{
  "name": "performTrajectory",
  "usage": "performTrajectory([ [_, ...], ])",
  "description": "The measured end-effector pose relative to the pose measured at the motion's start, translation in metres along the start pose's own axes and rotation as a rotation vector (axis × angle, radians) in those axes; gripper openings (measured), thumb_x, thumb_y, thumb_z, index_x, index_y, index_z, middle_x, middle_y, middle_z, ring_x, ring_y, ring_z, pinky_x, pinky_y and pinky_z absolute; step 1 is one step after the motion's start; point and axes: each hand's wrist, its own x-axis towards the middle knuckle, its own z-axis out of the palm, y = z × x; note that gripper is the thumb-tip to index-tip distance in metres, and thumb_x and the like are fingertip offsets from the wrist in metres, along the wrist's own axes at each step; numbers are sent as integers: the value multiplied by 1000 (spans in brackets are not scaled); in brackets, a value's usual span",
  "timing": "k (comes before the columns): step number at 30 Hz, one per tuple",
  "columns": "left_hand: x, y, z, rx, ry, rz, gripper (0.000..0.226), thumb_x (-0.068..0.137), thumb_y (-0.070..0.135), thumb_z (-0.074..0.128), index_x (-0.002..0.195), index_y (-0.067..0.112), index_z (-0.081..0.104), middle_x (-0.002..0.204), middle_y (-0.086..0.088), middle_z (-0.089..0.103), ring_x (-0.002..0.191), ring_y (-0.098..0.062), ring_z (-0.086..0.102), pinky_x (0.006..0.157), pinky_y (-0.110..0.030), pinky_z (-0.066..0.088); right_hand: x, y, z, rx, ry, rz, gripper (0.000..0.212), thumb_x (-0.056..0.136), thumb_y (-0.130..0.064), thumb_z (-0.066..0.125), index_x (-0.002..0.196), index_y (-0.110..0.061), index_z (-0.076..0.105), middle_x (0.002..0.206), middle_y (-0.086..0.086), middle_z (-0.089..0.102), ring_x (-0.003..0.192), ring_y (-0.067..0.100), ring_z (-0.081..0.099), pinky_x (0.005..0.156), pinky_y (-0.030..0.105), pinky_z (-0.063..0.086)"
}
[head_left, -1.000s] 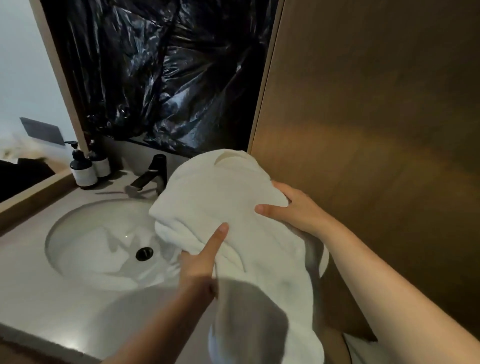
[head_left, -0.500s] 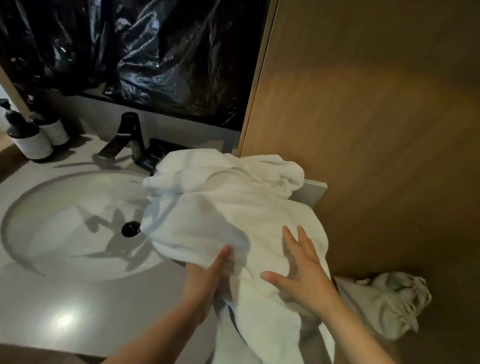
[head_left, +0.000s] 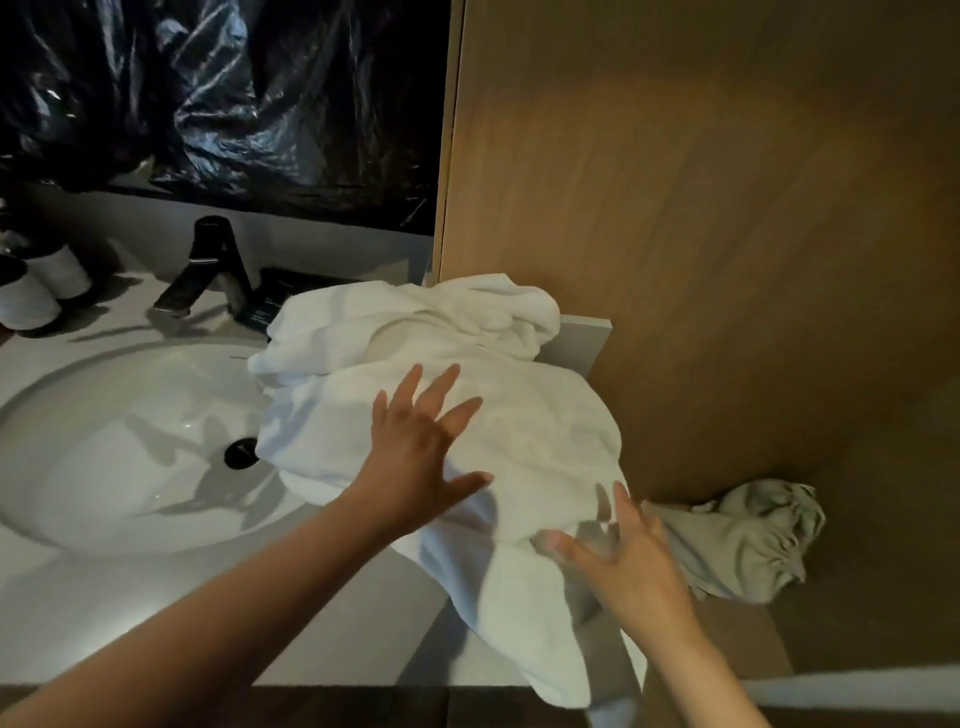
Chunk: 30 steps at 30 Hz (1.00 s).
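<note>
One big white towel is lying in a heap on the counter, at the right edge of the sink, with one end hanging off the front. The left hand is resting flat on top, fingers spread. The right hand is touching the lower part, fingers spread too. A grey cloth is lying just beside the towel.

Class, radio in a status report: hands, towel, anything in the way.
Left hand flat on white towel; right hand open at its hanging edge. Towel rumpled on counter, overlapping sink. Faucet close behind.
</note>
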Motion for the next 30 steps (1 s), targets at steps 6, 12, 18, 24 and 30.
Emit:
performTrajectory([
  [6,29,-11,39,240,-201,31,96,73,81,49,152,37,15,162,2,-10,147,-37,-11,112,-67,3,-12,29,16,18,-70,125,114,68,-85,53,155,-37,-5,151,5,40,132,29,45,99,36,43],
  [12,52,-19,44,252,-268,27,97,68,85,49,150,39,21,162,1,8,147,-36,8,112,-63,12,-4,24,40,490,4,211,102,77,-63,68,156,-31,11,158,2,27,141,28,35,112,43,35],
  [18,55,-20,44,294,-252,59,92,70,85,45,146,37,29,158,1,24,141,-33,25,110,-50,23,23,6,42,1062,262,501,72,85,3,69,146,-10,35,129,19,54,87,25,62,73,32,49],
  [24,58,-28,46,162,-301,4,108,56,100,12,143,39,32,156,3,29,140,-30,29,111,-52,25,70,-35,-4,1386,303,213,52,87,12,59,134,-11,53,129,15,61,112,29,62,97,40,52],
  [30,61,-35,53,120,-344,-15,127,38,107,14,145,38,22,158,0,19,145,-32,15,114,-59,16,108,-69,16,780,38,-86,70,95,-33,62,154,-25,26,157,-4,32,140,15,35,113,31,31],
])
